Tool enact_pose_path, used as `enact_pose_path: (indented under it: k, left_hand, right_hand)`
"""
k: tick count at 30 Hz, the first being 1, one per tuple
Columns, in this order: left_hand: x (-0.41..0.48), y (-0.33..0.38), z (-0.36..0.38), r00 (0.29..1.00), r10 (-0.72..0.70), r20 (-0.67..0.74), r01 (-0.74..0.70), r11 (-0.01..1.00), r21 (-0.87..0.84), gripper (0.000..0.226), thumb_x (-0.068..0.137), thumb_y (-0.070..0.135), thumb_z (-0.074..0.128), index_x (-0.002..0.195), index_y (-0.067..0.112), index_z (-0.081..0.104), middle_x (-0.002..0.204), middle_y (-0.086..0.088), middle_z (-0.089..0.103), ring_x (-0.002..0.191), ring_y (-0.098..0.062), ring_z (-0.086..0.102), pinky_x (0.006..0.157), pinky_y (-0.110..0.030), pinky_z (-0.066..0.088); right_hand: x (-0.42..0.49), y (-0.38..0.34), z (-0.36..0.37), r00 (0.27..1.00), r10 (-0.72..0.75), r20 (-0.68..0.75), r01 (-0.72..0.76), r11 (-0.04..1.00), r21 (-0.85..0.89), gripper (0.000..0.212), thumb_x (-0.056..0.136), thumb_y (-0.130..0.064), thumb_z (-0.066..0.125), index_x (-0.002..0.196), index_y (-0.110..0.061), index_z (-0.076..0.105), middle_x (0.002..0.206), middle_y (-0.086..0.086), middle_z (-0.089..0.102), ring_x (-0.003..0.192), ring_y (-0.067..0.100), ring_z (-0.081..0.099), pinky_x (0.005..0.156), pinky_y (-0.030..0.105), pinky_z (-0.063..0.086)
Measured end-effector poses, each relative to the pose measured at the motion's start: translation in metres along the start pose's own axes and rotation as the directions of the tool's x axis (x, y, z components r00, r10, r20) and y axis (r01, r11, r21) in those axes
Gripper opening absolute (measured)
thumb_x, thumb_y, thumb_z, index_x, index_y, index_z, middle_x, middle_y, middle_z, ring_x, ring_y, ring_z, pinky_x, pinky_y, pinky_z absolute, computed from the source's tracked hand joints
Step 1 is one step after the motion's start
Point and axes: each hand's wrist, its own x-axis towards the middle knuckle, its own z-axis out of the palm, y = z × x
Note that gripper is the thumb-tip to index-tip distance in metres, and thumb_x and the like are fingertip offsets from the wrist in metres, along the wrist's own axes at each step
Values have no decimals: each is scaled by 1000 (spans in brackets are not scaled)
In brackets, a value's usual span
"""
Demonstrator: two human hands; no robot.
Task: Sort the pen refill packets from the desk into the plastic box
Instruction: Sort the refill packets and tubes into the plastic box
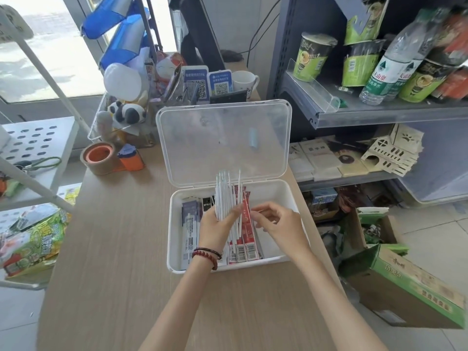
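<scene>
A clear plastic box stands open on the wooden desk, its lid tilted up at the back. Purple-and-white refill packets lie in its left part and red packets in the middle. Above the box, my left hand grips a bundle of white pen refills that points upward. My right hand is just to the right of the bundle, its fingertips pinching at a red packet beside the white refills.
A tape roll and an orange dispenser sit at the desk's far left. Toys, QR signs and a mug crowd the back. A shelf unit with cups and bottles stands right; a snack bag lies left.
</scene>
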Motion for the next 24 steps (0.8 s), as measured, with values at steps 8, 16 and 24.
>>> enact_pose_path:
  k: [8, 16, 24]
  left_hand:
    - [-4, -7, 3, 998, -55, 24, 54, 998, 39, 15, 82, 29, 68, 92, 16, 69, 78, 8, 69, 69, 2, 64, 55, -8, 47]
    - [-5, -3, 6, 1000, -22, 6, 21, 997, 77, 9, 81, 33, 69, 80, 24, 66, 70, -3, 68, 58, -5, 61, 51, -22, 51]
    - [-4, -6, 2, 997, -12, -71, 16, 998, 61, 12, 80, 34, 70, 84, 25, 63, 76, 3, 67, 66, -9, 63, 55, -16, 52]
  right_hand:
    - [-5, -9, -2, 996, -51, 73, 47, 998, 49, 19, 77, -29, 80, 92, -19, 74, 80, -10, 74, 75, -1, 68, 65, 8, 47]
    - [-1, 2, 1, 997, -56, -49, 54, 997, -46, 19, 83, -25, 75, 101, -26, 69, 84, -14, 72, 79, -7, 66, 69, 5, 48]
    - [7, 20, 8, 996, 40, -84, -71, 905, -419, 19, 89, -28, 69, 107, -22, 72, 92, -5, 74, 78, 6, 67, 78, 26, 56]
